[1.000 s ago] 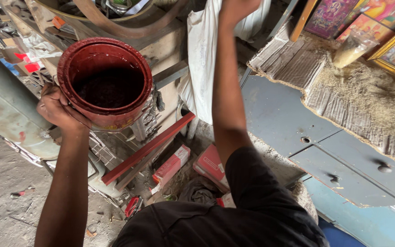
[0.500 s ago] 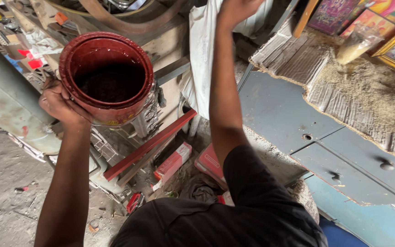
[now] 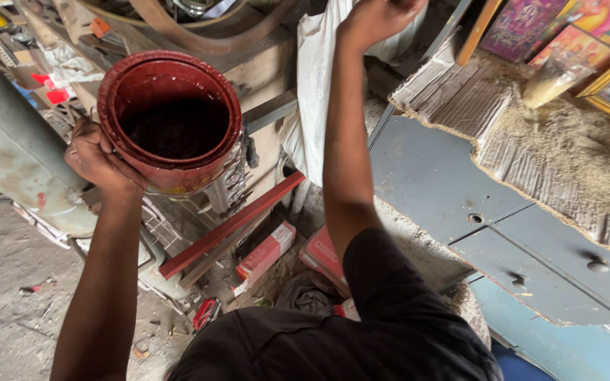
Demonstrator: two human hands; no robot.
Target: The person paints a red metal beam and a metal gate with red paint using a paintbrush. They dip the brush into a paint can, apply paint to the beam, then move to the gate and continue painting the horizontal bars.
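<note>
My left hand grips 1 open red paint can by its side; a tilt could spill it. My right hand reaches overhead, grip unclear.

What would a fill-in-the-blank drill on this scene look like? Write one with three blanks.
1. The left hand grips a paint can coloured ____.
2. The right hand is raised toward the ____ edge of the view.
3. The sleeve on the right arm is ____.

Missing words: red; top; black
</note>
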